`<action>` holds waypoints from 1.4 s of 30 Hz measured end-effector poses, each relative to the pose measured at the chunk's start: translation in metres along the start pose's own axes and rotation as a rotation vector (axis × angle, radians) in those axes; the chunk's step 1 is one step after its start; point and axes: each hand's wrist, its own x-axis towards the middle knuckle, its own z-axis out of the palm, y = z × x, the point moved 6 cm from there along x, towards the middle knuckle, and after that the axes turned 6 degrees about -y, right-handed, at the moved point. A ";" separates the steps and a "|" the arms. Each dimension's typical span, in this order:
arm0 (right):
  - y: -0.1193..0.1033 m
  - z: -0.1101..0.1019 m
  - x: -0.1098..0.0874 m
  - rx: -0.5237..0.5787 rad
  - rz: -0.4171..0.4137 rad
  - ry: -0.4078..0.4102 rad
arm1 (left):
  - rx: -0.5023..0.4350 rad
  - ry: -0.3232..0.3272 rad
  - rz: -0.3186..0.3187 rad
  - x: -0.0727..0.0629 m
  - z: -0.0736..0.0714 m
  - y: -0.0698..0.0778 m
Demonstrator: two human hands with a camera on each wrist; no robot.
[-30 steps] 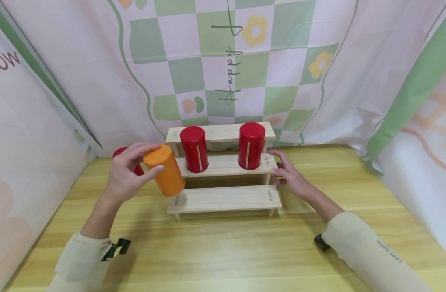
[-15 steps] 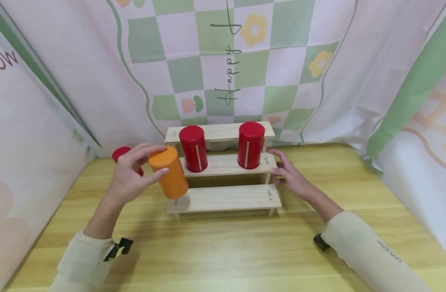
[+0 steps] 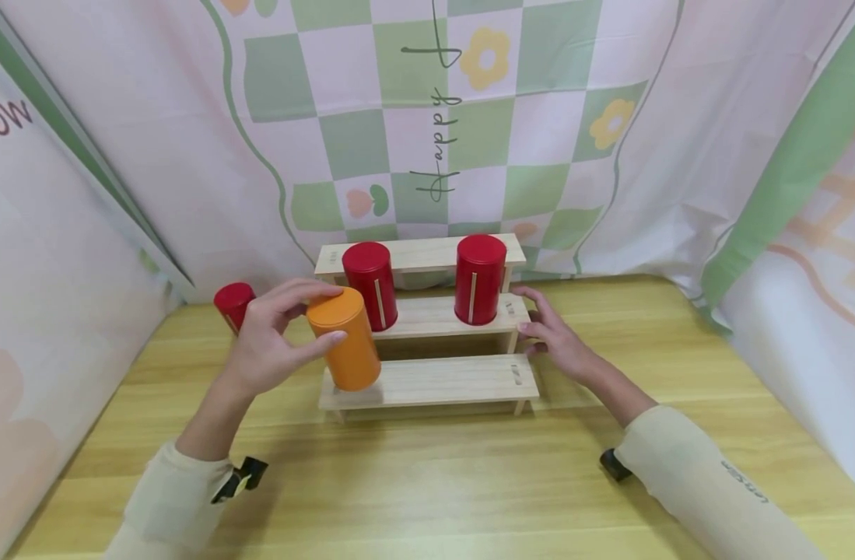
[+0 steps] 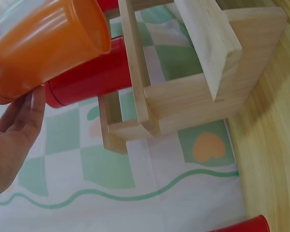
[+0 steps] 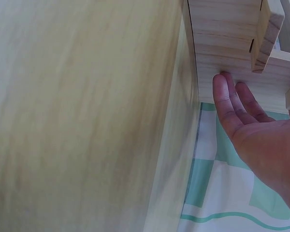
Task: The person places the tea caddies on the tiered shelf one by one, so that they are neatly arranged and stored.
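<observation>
My left hand (image 3: 276, 334) grips an orange can (image 3: 353, 350) near its lid, thumb on the front and fingers at the back. The can tilts slightly and overlaps the left end of the bottom step of a wooden three-step rack (image 3: 448, 381); in the left wrist view the orange can (image 4: 48, 43) hangs out from the steps. My right hand (image 3: 556, 334) is at the rack's right end, and its extended fingertips touch the wooden side panel (image 5: 222, 63). Two red cans, a left one (image 3: 371, 284) and a right one (image 3: 481, 280), stand upright on the middle step.
Another red can (image 3: 234, 303) stands on the wooden table (image 3: 427, 482) to the left, partly behind my left hand. A patterned curtain (image 3: 413, 117) hangs close behind the rack, with more cloth at both sides.
The left hand has carried the orange can rightward and a little toward me, over the bottom step's left end. The leftmost red can shows more now. The right hand stays put.
</observation>
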 end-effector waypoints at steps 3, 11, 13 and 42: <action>0.001 0.000 0.000 0.006 0.000 0.000 | -0.008 -0.014 0.007 0.003 0.005 0.001; 0.002 0.000 0.000 0.009 0.000 -0.001 | -0.023 -0.050 0.024 0.008 0.019 0.003; 0.002 0.001 0.001 0.011 0.001 -0.003 | -0.021 -0.057 0.021 0.009 0.022 0.003; 0.001 0.000 0.001 0.010 0.004 0.001 | -0.072 -0.178 0.024 0.033 0.081 0.001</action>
